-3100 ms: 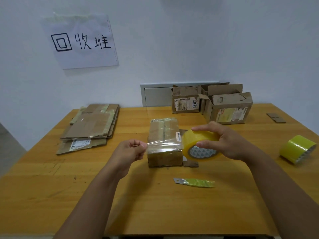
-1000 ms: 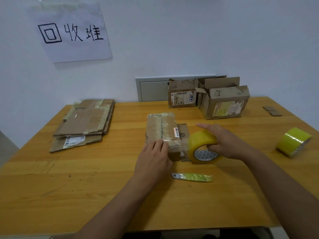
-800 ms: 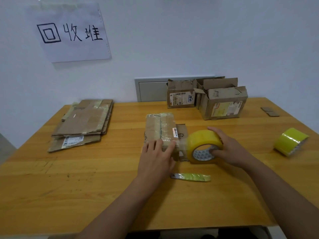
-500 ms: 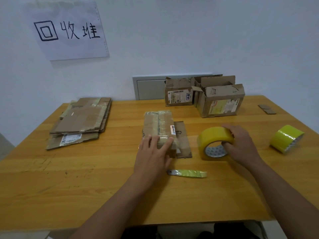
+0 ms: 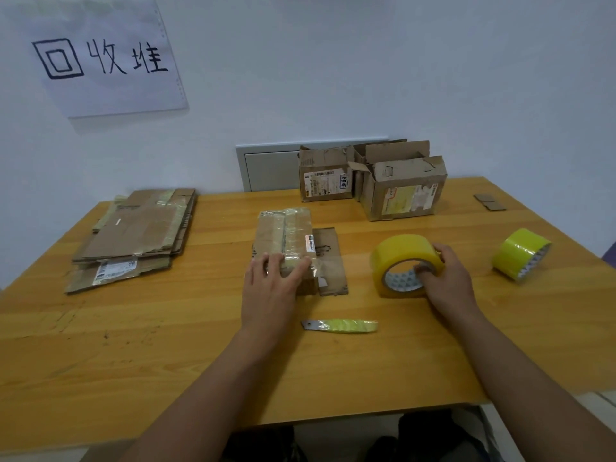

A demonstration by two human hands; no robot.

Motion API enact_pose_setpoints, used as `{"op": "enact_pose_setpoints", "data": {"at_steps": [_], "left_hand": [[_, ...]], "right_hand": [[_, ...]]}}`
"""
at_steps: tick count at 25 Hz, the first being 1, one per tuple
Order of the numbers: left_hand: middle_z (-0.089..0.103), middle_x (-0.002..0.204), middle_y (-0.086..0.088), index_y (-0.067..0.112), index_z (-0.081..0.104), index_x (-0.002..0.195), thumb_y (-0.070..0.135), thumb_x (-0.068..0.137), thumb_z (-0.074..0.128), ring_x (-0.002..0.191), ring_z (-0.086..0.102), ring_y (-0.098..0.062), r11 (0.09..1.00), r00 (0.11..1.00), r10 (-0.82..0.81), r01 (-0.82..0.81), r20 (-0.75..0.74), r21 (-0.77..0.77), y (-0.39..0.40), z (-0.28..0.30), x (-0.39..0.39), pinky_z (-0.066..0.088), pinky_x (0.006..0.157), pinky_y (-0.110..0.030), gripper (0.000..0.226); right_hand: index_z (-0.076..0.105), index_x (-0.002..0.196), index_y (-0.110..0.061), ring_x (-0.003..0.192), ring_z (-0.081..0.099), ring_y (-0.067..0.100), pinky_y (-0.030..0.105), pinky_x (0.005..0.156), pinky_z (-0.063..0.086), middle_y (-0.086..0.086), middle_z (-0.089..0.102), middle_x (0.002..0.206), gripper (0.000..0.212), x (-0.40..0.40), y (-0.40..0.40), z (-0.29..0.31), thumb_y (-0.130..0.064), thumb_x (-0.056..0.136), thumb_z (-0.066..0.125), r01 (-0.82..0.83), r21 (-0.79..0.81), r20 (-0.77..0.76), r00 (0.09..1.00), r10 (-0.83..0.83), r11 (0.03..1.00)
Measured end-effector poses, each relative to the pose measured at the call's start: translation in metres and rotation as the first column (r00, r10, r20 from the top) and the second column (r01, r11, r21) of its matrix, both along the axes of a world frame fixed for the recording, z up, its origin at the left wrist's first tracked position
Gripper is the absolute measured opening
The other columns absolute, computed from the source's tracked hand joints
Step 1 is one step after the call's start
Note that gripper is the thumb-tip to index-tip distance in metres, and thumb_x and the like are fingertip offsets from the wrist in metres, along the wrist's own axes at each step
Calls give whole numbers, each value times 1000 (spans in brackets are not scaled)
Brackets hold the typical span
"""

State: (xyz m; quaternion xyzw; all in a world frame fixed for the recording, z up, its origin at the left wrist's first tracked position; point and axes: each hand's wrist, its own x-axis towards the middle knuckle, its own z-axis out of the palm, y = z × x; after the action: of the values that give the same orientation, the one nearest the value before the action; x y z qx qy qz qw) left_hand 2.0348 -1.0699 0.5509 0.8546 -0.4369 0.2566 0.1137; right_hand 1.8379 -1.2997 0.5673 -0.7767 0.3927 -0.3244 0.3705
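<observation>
A small taped bundle of folded cardboard (image 5: 286, 235) lies at the table's middle. My left hand (image 5: 270, 288) presses flat on its near end, fingers straight. To the right stands a yellow roll of clear tape (image 5: 401, 261) on the table. My right hand (image 5: 448, 278) grips the roll, thumb over the rim and fingers curled inside its core. A green-handled cutter blade (image 5: 340, 325) lies on the wood between my hands, nearer to me.
A stack of flattened cardboard (image 5: 136, 235) lies at the left. Two open cardboard boxes (image 5: 403, 191) stand at the back. A second, greener tape roll (image 5: 520, 253) lies at the right. The wooden table (image 5: 133, 345) has its front edge close to me.
My right hand carried the tape roll from beside the bundle to the right and set it on the table. My left hand went from pinching the tape end to pressing on the bundle.
</observation>
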Motion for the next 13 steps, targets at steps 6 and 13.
{"op": "enact_pose_setpoints", "data": {"at_steps": [6, 13], "left_hand": [[54, 123, -13, 38, 47, 129, 17, 77, 79, 116, 50, -41, 999, 1000, 17, -17, -12, -47, 3, 0, 15, 47, 95, -51, 65], [53, 124, -14, 39, 45, 125, 18, 85, 73, 118, 45, -40, 994, 999, -6, 2, -38, -111, 0, 1, 14, 42, 100, -54, 53]], "right_hand": [[55, 132, -15, 108, 55, 31, 41, 86, 47, 11, 60, 120, 38, -2, -16, -14, -18, 94, 60, 99, -71, 31, 995, -97, 993], [27, 148, -16, 127, 39, 33, 46, 99, 39, 15, 35, 140, 73, -8, -2, -8, -17, 87, 67, 187, -122, 112, 979, -173, 975]]}}
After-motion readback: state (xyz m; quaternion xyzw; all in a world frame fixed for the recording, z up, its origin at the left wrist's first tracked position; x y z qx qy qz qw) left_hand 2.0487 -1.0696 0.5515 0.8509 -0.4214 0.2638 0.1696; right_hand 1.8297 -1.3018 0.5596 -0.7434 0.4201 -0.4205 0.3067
